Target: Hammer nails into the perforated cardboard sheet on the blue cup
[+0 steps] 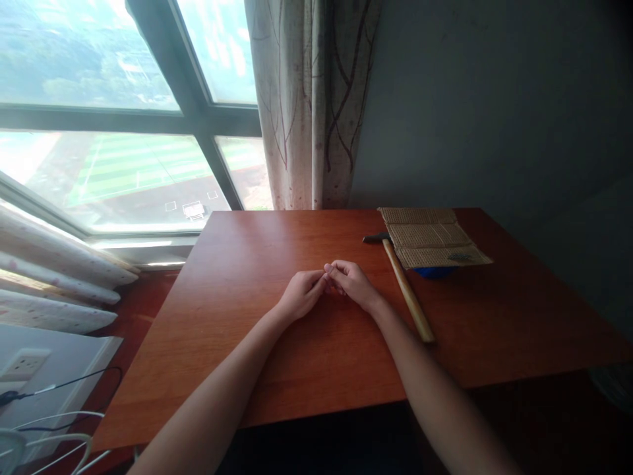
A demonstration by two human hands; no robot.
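My left hand [303,293] and my right hand [352,284] meet above the middle of the wooden table [222,316], fingertips touching. The fingers of both are curled and closed; whether anything small is between them is hidden. To the right of my right hand lies a hammer [408,290], its wooden handle pointing toward me and its dark head away. Beside the hammer head is a piece of corrugated cardboard [425,234] with a small dark pile of thin pieces [459,256] on its near right corner. Part of a blue object [434,272] shows beneath the cardboard.
A window [148,165] with patterned curtains [297,99] stands behind and to the left. A dark wall [484,112] borders the table's far right side. At lower left are a wall socket [26,365] and several cables [64,422].
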